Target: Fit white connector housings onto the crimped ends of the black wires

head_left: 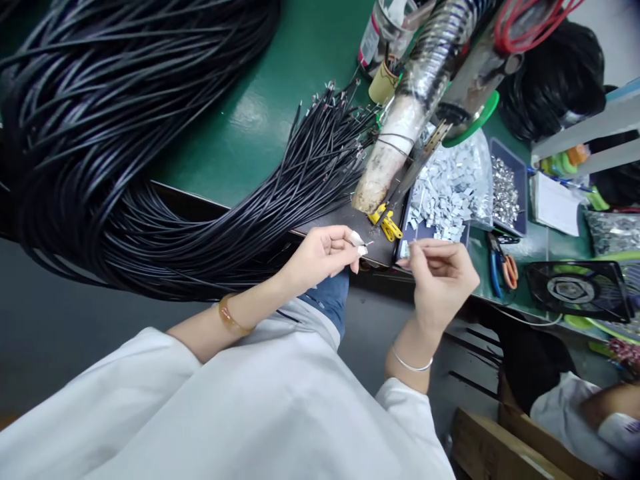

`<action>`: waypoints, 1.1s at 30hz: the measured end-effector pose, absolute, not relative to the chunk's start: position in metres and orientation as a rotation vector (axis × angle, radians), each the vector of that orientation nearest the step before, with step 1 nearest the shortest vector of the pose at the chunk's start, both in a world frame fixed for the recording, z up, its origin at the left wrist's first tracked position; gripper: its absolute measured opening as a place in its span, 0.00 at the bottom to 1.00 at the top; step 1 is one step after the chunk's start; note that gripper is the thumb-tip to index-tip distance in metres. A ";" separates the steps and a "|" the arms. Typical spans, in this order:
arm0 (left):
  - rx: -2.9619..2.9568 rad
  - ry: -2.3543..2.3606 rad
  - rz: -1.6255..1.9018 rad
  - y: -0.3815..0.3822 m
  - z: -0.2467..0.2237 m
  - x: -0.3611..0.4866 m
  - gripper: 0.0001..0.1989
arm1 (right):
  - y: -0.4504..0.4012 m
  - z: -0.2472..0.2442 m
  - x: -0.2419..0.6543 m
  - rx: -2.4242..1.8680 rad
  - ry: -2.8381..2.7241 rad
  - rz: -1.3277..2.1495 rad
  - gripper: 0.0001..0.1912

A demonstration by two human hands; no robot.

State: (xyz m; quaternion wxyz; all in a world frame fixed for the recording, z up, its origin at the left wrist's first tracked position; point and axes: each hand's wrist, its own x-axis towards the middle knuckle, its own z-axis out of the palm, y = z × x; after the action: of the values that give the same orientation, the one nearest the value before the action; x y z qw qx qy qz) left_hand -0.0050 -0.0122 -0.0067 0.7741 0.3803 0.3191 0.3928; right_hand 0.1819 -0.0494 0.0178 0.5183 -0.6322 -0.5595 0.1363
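My left hand (327, 255) pinches a thin wire end (370, 244) between thumb and forefinger; its stripped tip pokes out to the right. Beside and behind that hand, a thick bundle of black cables (260, 223) runs along the bench edge, with bared ends fanned out at the back. To the right, my right hand (443, 277) is closed in a pinch in front of a tray of small white connectors (440, 193). What sits between its fingertips is too small to make out. The two hands are a short way apart.
A taped duct pipe (383, 153) hangs low over the bench, near yellow snips (386, 223). Rightward are a bin of metal terminals (505, 190), pliers (501, 267) and a black fan (575, 290). Another person's arm (607, 407) shows at lower right, by a cardboard box (493, 443).
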 end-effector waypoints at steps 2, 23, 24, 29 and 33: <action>0.842 0.731 0.878 -0.010 -0.002 -0.005 0.14 | -0.053 0.013 0.168 -1.414 -1.321 0.481 0.09; 1.098 0.701 0.823 -0.009 0.001 -0.005 0.09 | -0.048 -0.014 0.148 -1.279 -1.306 0.625 0.01; 1.102 0.699 0.811 -0.009 0.001 -0.006 0.09 | -0.048 -0.015 0.149 -1.273 -1.314 0.628 0.01; 1.086 0.706 0.756 -0.008 0.004 -0.006 0.07 | -0.051 -0.013 0.152 -1.263 -1.394 0.583 0.03; 1.067 0.685 0.649 -0.005 0.003 -0.008 0.07 | -0.056 -0.010 0.152 -1.317 -1.477 0.410 0.06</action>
State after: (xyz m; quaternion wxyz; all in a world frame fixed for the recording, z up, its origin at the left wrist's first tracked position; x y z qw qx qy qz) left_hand -0.0078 -0.0049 0.0030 0.7571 0.4895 0.3142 0.2976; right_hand 0.1519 -0.0560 -0.0101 0.5316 -0.5521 -0.6190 0.1717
